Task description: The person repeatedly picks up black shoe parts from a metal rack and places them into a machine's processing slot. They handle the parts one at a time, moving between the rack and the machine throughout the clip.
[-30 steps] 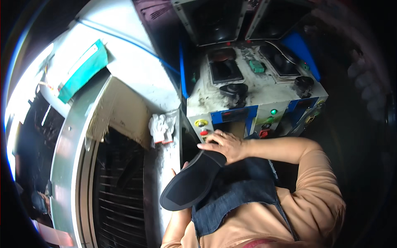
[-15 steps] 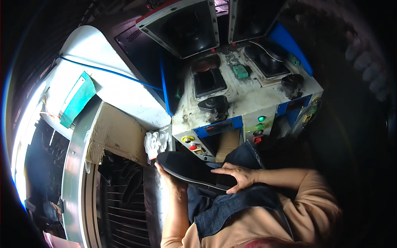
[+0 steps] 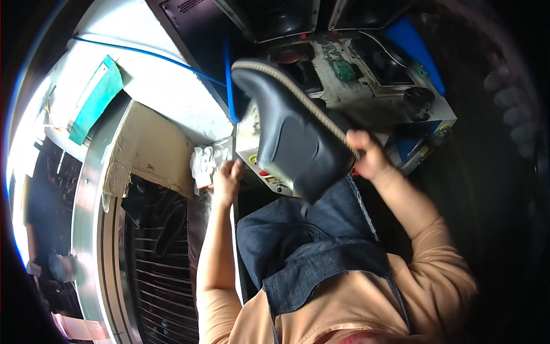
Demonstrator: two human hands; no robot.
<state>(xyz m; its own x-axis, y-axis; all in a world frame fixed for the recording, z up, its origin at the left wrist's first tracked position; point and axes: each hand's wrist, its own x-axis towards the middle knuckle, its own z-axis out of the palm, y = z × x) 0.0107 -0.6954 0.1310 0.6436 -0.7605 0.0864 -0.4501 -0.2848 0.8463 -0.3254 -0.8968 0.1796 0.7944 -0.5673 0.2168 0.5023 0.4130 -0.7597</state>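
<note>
Facing a grimy white-and-blue metal machine [image 3: 344, 94]; pinching a smooth black boot [image 3: 295, 137] before its left side with the fingers of the right hand [image 3: 369, 157]; loosely curling those of the seemingly empty left hand [image 3: 228, 175] near white fabric gloves [image 3: 203, 164]; judging the tan-edged sole [image 3: 309, 105] already attached; not yet setting down.

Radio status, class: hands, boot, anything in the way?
Right hand gripping dark boot at heel. Left hand off it, near white gloves. Boot partly hides machine.

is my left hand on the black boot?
No, your right hand holds the boot; your left hand is apart, near white gloves.
</note>
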